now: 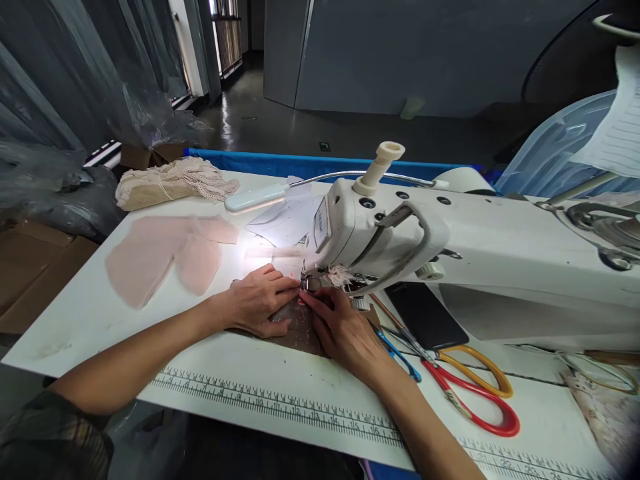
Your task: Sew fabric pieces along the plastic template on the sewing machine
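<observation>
Fingers of the left hand (260,303) reach, palm down, toward the sewing-machine presser foot (303,283) from its left, thumb spread apart from them. The right hand (347,330) comes in from the foot's right, index finger extended to it; whether its fingers pinch anything, I cannot tell. Beneath both hands, in front of the foot, lies a brown sheet (300,338).

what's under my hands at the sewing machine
A brown surface shows between your left hand and right hand, bordering the white tabletop. Whatever lies directly beneath your palms and fingers is covered.
</observation>
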Demonstrator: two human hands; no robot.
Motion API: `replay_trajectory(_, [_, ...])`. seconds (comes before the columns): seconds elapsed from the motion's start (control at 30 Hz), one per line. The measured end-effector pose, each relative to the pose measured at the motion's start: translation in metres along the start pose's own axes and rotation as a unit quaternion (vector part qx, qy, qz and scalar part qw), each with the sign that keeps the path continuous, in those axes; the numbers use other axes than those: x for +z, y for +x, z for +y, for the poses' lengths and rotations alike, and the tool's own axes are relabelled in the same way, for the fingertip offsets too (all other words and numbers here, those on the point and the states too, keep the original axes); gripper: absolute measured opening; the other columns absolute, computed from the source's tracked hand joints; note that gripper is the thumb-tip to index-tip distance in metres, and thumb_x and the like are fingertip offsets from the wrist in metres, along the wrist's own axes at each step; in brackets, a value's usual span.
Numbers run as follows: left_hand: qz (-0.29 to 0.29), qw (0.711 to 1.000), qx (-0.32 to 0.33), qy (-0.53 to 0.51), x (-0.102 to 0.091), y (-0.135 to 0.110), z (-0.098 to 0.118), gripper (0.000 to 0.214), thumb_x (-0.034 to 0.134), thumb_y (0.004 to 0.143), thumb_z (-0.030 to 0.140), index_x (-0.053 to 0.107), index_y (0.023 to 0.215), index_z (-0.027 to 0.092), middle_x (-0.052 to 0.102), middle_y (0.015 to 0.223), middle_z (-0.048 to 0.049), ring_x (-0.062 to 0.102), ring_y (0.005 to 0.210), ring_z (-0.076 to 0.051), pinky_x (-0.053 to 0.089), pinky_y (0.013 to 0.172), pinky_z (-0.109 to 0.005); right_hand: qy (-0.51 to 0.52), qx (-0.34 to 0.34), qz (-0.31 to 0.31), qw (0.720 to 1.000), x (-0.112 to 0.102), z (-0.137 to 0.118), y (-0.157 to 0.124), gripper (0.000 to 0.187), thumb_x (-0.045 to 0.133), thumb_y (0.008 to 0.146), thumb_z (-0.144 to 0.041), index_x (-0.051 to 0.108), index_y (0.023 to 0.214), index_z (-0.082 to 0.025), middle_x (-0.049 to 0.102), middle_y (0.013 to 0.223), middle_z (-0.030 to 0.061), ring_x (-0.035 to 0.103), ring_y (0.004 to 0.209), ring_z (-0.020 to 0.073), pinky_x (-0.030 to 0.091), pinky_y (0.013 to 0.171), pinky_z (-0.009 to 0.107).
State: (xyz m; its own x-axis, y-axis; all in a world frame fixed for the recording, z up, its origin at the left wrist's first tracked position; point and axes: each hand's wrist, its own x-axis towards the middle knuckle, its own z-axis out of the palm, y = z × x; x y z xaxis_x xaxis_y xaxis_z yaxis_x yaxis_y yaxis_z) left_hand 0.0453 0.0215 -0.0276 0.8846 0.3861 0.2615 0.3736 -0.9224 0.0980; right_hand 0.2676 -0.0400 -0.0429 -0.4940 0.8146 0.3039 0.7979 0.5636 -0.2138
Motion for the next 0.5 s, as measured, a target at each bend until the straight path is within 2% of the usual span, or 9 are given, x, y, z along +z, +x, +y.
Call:
replay_trajectory(0.1, [-0.009, 1.0, -0.007, 0.006, -0.002, 0.001, -0.002, 0.047, 0.053, 0.084, 0.042, 0.062, 0.117, 0.009, 0.061, 0.126, -0.013, 0.058, 0.087, -0.024, 0.046, 0.083, -0.04, 0.006, 0.013, -0.004, 1.0, 0.003, 0.001, -0.001, 0.041, 0.043, 0.094, -0.018, 0.062, 0.13, -0.015, 0.067, 0.105, 0.0176, 0.066, 0.087, 0.027, 0.058, 0.07, 0.039])
replay_trajectory(0.27, [-0.019, 0.999, -0.018, 0.019, -0.004, 0.003, -0.004, 0.052, 0.051, 0.085, 0.044, 0.061, 0.122, 0.008, 0.061, 0.126, -0.0122, 0.056, 0.087, -0.024, 0.045, 0.084, -0.04, 0.075, 0.047, -0.001, 0.996, 0.003, 0.004, -0.006, 0.04, 0.042, 0.094, -0.019, 0.063, 0.129, -0.02, 0.063, 0.117, 0.0165, 0.066, 0.093, 0.0268, 0.059, 0.077, 0.041])
replay_trajectory(0.4, [-0.018, 0.999, -0.021, 0.031, -0.004, 0.004, -0.005, 0.051, 0.049, 0.087, 0.045, 0.061, 0.122, 0.009, 0.061, 0.125, -0.0127, 0.054, 0.088, -0.024, 0.044, 0.082, -0.041, 0.149, 0.097, -0.019, 0.984, -0.014, 0.007, -0.005, 0.037, 0.043, 0.095, -0.025, 0.064, 0.125, -0.023, 0.062, 0.12, 0.0125, 0.066, 0.102, 0.0252, 0.057, 0.085, 0.039])
replay_trajectory(0.5, [-0.017, 0.999, -0.019, 0.041, -0.005, 0.006, -0.006, 0.049, 0.049, 0.088, 0.045, 0.062, 0.119, 0.009, 0.062, 0.121, -0.0126, 0.053, 0.087, -0.024, 0.043, 0.08, -0.042, 0.199, 0.129, -0.023, 0.971, -0.027, 0.011, 0.001, 0.032, 0.043, 0.095, -0.031, 0.068, 0.112, -0.021, 0.069, 0.106, 0.0085, 0.066, 0.098, 0.0243, 0.055, 0.084, 0.036])
